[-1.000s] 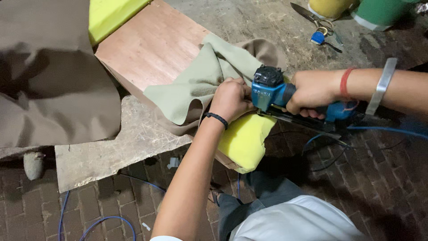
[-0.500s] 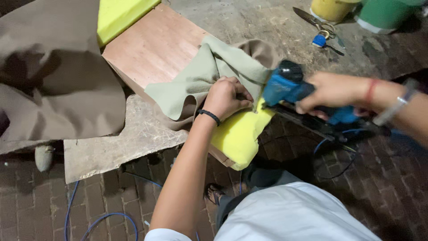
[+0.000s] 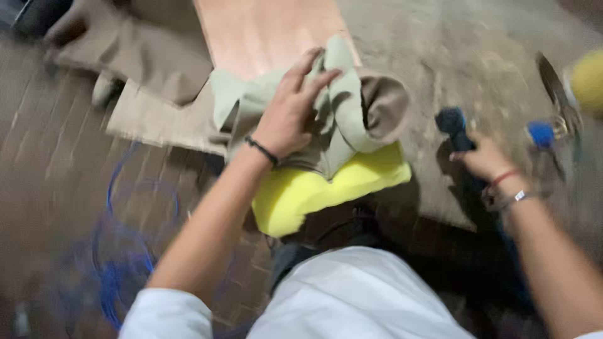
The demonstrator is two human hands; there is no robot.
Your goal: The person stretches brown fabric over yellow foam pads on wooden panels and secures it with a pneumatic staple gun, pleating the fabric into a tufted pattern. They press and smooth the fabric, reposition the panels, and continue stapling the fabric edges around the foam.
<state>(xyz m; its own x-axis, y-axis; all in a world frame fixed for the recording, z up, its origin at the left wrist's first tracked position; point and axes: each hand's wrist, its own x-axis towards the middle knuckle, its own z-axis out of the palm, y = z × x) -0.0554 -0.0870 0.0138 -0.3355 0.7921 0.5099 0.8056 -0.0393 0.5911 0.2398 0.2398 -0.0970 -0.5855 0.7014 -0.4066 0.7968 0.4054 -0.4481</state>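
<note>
Pressing down with spread fingers, the left hand (image 3: 290, 119) lies flat on a bunched fold of pale green-grey cloth (image 3: 326, 107), open rather than gripping, seemingly to keep the cloth drawn over the block beneath; a thin black band circles that wrist; just under the cloth, nearest the body, a thick slab of bright yellow foam (image 3: 314, 188) juts past the edge of the rough grey concrete surface (image 3: 452, 69), its corner bare where the cloth does not cover it; the right hand (image 3: 483, 160) is off to the side, well apart from the cloth, curled around the dark blue grip of a power tool (image 3: 455, 125), though blur hides how firmly it closes; a red band and a metal bangle sit on that wrist; beyond the left hand a reddish-brown plywood panel (image 3: 264, 31) runs away under the cloth, apparently the backing for the foam; a heap of brown fabric (image 3: 151, 56) lies at the far left; a blue hose (image 3: 125, 251) loops on the brick floor.
</note>
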